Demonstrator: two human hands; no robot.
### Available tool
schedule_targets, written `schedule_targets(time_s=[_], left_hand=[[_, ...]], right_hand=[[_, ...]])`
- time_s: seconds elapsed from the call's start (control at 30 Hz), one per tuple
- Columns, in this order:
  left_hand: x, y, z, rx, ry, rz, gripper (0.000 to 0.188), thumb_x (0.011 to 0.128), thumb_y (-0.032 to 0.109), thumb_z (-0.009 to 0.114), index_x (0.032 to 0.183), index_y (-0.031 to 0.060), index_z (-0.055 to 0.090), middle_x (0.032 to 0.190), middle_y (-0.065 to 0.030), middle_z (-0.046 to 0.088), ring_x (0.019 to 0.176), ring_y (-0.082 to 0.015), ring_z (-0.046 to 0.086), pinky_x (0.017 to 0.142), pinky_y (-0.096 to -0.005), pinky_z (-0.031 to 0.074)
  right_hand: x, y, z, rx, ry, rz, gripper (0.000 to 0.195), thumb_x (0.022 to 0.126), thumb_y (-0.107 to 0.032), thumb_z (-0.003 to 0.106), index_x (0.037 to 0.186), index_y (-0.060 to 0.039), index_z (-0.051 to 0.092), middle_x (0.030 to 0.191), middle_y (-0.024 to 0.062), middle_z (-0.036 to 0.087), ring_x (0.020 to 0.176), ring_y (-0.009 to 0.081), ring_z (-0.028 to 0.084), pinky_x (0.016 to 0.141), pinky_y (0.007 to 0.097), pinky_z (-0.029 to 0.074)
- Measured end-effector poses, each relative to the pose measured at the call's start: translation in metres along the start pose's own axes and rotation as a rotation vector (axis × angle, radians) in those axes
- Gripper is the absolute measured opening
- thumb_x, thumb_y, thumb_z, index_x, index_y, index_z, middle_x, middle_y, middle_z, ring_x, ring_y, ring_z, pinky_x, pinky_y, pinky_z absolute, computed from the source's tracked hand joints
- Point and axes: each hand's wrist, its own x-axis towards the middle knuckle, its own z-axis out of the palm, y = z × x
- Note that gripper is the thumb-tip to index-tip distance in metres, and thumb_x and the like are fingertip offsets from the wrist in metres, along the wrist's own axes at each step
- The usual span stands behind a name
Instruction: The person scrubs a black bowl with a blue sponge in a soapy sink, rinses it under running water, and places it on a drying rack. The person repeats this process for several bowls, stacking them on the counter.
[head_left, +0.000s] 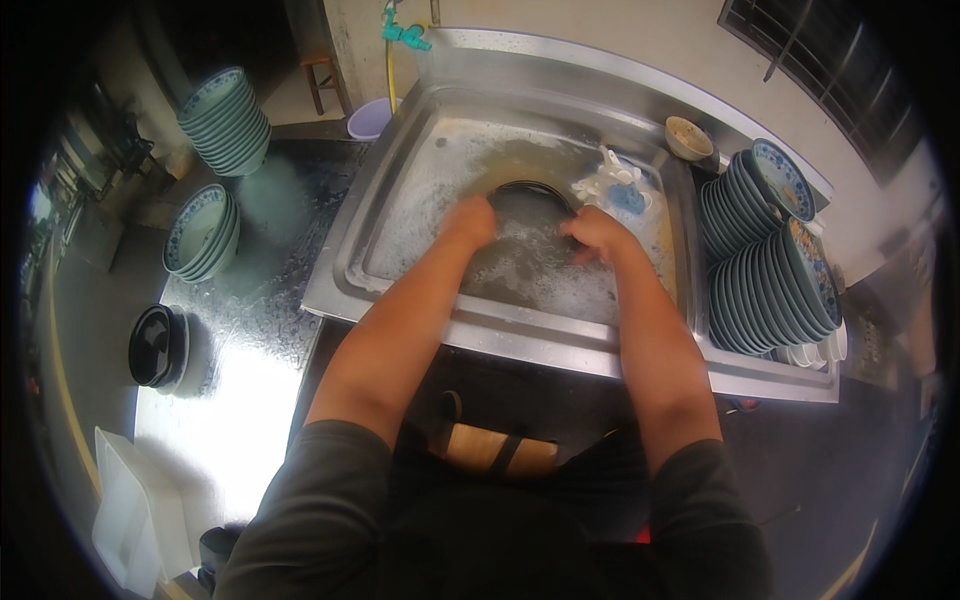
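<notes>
Both my hands are in a stainless steel sink (352, 225) of cloudy, foamy water. Between them a dark round dish (534, 185), probably a bowl, lies mostly under water with its far rim showing. My left hand (471, 222) grips its left side, the fingers hidden by the hand and water. At the right side of the rim, my right hand (594, 231) has its fingers curled at the edge, partly under water. Beyond my right hand, white spoons (609, 169) lie heaped with a blue cloth or scrubber (627, 198).
Tall stacks of blue-patterned bowls (765, 300) stand right of the basin, near a beige bowl (688, 139). On the left metal table are stacked bowls (225, 124), a smaller stack (201, 234), black dishes (155, 345) and a white plastic container (142, 510). A teal tap (405, 34) is behind.
</notes>
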Motion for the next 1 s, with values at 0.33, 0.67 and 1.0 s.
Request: schedule_targets(time_s=[0.33, 0.67, 1.0], left_hand=[[0.007, 0.0, -0.001, -0.328, 0.442, -0.016, 0.065, 0.092, 0.014, 0.069, 0.149, 0.0056, 0.039, 0.136, -0.0248, 0.058, 0.117, -0.0402, 0.067, 0.097, -0.05, 0.057], [-0.014, 0.036, -0.024, -1.223, -0.331, 0.011, 0.034, 0.098, 0.025, 0.067, 0.126, 0.0048, 0.064, 0.108, -0.0094, 0.07, 0.086, -0.0199, 0.071, 0.071, -0.0347, 0.059], [-0.007, 0.028, -0.017, -1.367, -0.132, 0.101, 0.034, 0.102, 0.026, 0.069, 0.125, 0.0007, 0.067, 0.116, -0.0109, 0.072, 0.098, -0.022, 0.07, 0.091, -0.0401, 0.057]], right_hand=[[-0.003, -0.028, 0.024, 0.474, 0.167, -0.139, 0.026, 0.097, -0.014, 0.066, 0.109, 0.0092, 0.063, 0.091, 0.014, 0.068, 0.055, 0.024, 0.067, 0.048, 0.0313, 0.059], [0.003, -0.02, 0.026, 0.898, 0.102, -0.29, 0.028, 0.097, -0.011, 0.072, 0.122, -0.0024, 0.062, 0.114, 0.0098, 0.07, 0.094, 0.0211, 0.068, 0.073, 0.033, 0.063], [0.012, -0.015, 0.023, 0.741, -0.114, -0.42, 0.03, 0.089, 0.003, 0.075, 0.117, -0.0057, 0.066, 0.102, 0.0055, 0.073, 0.083, 0.0163, 0.069, 0.069, 0.0296, 0.059]])
